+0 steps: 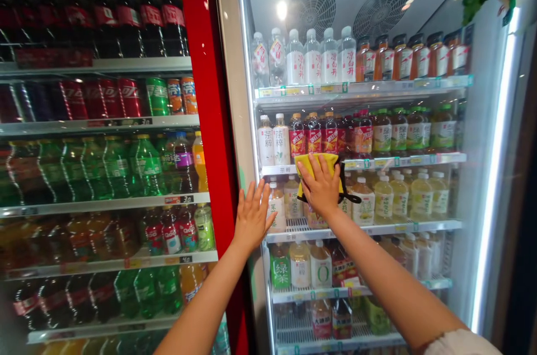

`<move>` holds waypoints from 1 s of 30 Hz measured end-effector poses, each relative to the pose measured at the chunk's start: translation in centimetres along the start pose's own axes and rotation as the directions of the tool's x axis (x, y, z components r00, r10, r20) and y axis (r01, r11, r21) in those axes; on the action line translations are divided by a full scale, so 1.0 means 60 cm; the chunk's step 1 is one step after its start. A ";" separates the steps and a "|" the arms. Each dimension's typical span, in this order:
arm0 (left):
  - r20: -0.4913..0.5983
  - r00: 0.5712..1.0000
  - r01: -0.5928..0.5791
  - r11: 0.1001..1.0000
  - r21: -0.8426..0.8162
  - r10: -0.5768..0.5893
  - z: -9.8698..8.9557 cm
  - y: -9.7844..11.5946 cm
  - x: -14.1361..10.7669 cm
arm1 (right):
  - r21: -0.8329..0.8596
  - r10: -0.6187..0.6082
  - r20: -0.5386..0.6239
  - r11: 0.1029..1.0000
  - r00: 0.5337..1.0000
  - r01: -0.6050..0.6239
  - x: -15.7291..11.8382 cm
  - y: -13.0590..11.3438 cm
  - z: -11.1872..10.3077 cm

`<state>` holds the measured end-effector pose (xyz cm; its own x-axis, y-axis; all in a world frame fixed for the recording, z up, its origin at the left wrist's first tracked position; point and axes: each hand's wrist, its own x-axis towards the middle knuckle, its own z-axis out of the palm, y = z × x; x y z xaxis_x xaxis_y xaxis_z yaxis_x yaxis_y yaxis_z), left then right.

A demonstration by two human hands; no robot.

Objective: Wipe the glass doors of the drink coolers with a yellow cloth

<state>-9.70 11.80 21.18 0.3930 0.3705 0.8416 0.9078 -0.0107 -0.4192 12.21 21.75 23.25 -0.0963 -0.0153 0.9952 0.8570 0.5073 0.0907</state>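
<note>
"So, which step is in hand?"
"Wiping, apparently: the yellow cloth [301, 188] is pinned against the cooler's glass [268, 8] by the right hand [322, 184], fingers spread."
"And the left hand [253, 218]?"
"Spread wide and empty, it is held over the beige frame [237, 64], left of the cloth; contact cannot be confirmed."
"What is called for next?"
"Even palm pressure, probably."
</note>
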 end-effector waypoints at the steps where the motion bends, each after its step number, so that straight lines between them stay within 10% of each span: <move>1: -0.004 1.000 0.010 1.000 0.003 -0.010 -0.001 -0.002 0.000 | 0.000 0.021 0.001 1.000 1.000 -0.021 0.011 -0.023 0.007; 5: -0.006 1.000 0.023 1.000 0.005 -0.023 0.002 -0.005 -0.001 | 0.030 -0.065 0.053 0.998 0.996 0.064 0.008 -0.083 0.014; 9: -0.007 1.000 0.010 1.000 0.001 -0.010 0.010 -0.005 -0.005 | 0.081 -0.260 0.091 0.964 0.961 0.253 -0.047 -0.033 -0.009; 14: 0.003 1.000 0.012 1.000 -0.002 -0.012 0.012 -0.017 -0.016 | 0.022 -0.014 -0.007 1.000 1.000 0.014 -0.055 0.029 -0.013; 19: 0.029 0.999 0.039 0.999 0.005 -0.039 -0.001 -0.031 -0.029 | 0.028 0.068 -0.045 0.997 0.997 -0.066 0.000 -0.056 0.019; 26: 0.032 0.999 0.040 0.999 0.005 -0.040 -0.010 -0.041 -0.049 | 0.122 -0.424 0.080 0.902 0.902 0.413 -0.067 -0.082 0.004; 30: 0.052 0.997 0.060 0.998 -0.004 -0.060 -0.013 -0.047 -0.059 | 0.112 -0.359 -0.003 0.927 0.933 0.357 -0.025 -0.063 0.008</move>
<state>-13.54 9.79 19.67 0.3297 0.4182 0.8464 0.9304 0.0080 -0.3664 8.89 20.30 21.38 -0.3960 -0.1992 0.8964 0.7038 0.5612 0.4356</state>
